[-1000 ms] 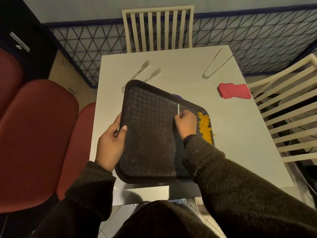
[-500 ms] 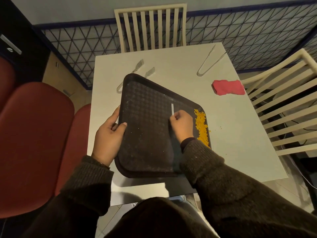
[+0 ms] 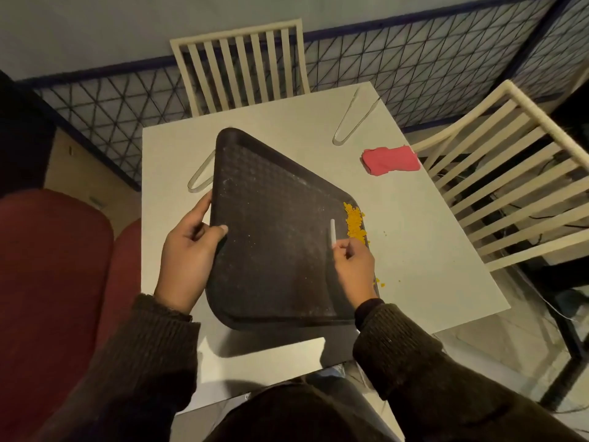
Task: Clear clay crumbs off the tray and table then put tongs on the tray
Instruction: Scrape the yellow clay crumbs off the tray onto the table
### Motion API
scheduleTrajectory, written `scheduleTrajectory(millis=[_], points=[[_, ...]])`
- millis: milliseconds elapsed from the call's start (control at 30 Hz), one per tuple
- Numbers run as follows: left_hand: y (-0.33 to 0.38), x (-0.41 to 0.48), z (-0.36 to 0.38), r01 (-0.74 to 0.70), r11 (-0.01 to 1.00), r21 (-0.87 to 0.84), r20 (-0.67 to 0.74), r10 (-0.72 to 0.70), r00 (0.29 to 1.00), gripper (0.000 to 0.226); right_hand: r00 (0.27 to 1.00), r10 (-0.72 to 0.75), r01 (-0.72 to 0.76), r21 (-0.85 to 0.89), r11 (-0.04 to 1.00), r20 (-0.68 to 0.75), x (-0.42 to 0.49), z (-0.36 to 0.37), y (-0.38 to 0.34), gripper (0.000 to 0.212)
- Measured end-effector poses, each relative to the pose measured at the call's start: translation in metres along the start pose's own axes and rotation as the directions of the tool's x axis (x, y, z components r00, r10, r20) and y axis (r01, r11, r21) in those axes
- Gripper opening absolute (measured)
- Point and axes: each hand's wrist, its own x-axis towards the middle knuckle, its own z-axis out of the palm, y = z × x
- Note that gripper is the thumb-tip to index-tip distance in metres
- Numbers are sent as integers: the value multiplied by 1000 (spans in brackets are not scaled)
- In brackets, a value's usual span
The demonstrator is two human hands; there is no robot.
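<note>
Left hand (image 3: pixel 185 260) grips black tray (image 3: pixel 271 218) by left rim | right hand (image 3: pixel 353 269) pinches white stick (image 3: pixel 332 232), now at right rim — we see clay crumbs (image 3: pixel 354 223) spilling onto table (image 3: pixel 414 244) | tray nearly cleared

The tray (image 3: pixel 271 234) is sitting between the left hand (image 3: pixel 188 256) and right hand (image 3: pixel 353 269), crumbs (image 3: pixel 353 221) lying on it beside the right hand's stick (image 3: pixel 332 231), tongs (image 3: pixel 199 175) lying beyond the left hand.

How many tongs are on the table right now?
2. The right tongs lie at the far right of the table, beyond the pink cloth. The left tongs lie by the far left edge of the tray, partly hidden behind it. More could be under the tray.
</note>
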Motion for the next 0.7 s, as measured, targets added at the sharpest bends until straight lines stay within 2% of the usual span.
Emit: scheduleTrajectory(millis=[67,167,267,400,500,600,700], points=[[2,0,3,-9,1000,-1,-7,9,1000,53,995,-24,28,-38,999,97,-3,1,-2,12],[9,-1,7,-22,1000,9,4,21,1000,52,999,-47,47,7,999,15,-5,-1,-3,12],[14,-1,10,-40,999,15,19,40,999,52,993,-32,33,-8,999,112,-7,-3,-3,10],[19,-1,11,-56,998,7,40,55,998,51,999,-26,25,35,999,41,-8,-9,-1,10],[19,2,11,-70,997,9,47,70,996,52,987,-24,26,-6,1000,160,-8,-9,3,14],[18,4,9,-71,997,20,65,70,995,52,995,-36,36,6,999,89,-8,-12,6,12],[16,7,5,-54,998,41,83,51,995,52,977,-47,61,-62,996,206,-10,-12,10,18]])
